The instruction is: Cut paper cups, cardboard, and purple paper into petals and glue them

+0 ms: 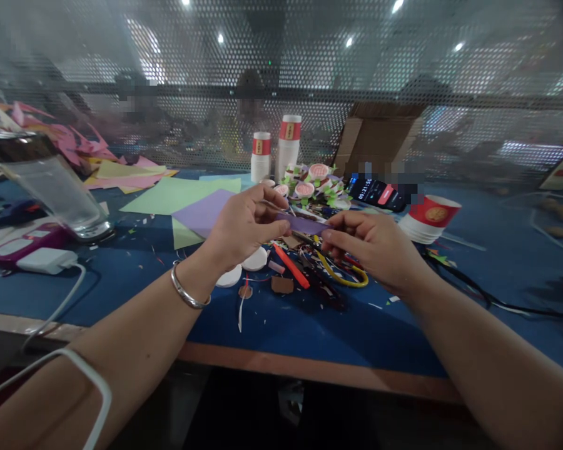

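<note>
Between both hands a narrow strip of purple paper (304, 224) is held level above the table. My left hand (251, 222), with a silver bangle at the wrist, pinches its left end. The strip's right end is pinched by my right hand (368, 247). Below lie an orange-red pen-like stick (291, 265), a yellow scissor handle (340, 275), white discs (254, 259), a brown scrap (282, 285) and many paper bits. A larger purple sheet (201, 212) rests on a green sheet (169, 194) beyond my left hand.
Stacked paper cups (289, 140) stand behind a cluster of paper flowers (319, 181). A phone (375, 192) and a red-and-white cup (431, 219) are at right. To the left are a tilted glass jar (59, 187), a purple power strip (28, 250) and a white charger (47, 260) with a cable.
</note>
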{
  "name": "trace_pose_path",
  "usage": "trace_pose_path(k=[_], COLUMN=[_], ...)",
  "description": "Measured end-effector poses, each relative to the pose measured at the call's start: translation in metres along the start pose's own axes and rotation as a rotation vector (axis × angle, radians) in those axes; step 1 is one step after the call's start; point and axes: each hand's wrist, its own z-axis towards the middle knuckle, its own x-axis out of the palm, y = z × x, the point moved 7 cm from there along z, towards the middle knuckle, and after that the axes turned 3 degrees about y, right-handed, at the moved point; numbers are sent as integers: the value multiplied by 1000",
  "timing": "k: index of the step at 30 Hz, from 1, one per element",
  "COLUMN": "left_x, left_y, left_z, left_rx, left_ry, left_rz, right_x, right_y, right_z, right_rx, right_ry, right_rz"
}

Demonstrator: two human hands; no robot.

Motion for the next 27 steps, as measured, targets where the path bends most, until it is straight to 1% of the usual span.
trace_pose_path(k=[3,6,7,10,12,13,15,16,18,20,21,24,27], left_x=[-1,2,5,18,23,23,18,14,6,1,0,-1,1], left_y=[2,8,10,15,16,16,16,16,16,16,16,15,16], left_z=[2,2,1,-2,-3,-3,-1,0,2,2,2,1,0], left_rx=[-10,-92,-135,-257,-294,-293,-267,-254,-240,-238,-237,-224,-225], left_ry=[-56,-84,-69,27,62,60,14,-22,-86,-129,-137,-142,-131], left_rz=[-129,-339,-396,-514,-552,-554,-531,-509,-452,-389,-357,-268,-231], right_x=[6,10,11,14,14,12,5,0,-9,-13,-13,-10,-7], right_y=[4,9,11,12,10,8,2,0,-4,-11,-14,-21,-25], right_z=[-1,-3,-3,-3,-2,-1,1,2,4,6,7,7,6], right_rx=[-11,-27,-32,-40,-38,-38,-45,-56,-69,-42,-27,-10,-7], right_ry=[60,88,96,129,160,168,153,130,77,90,113,179,207], right_rz=[-24,-37,-43,-66,-92,-113,-206,-287,-527,-714,-771,-833,-850])
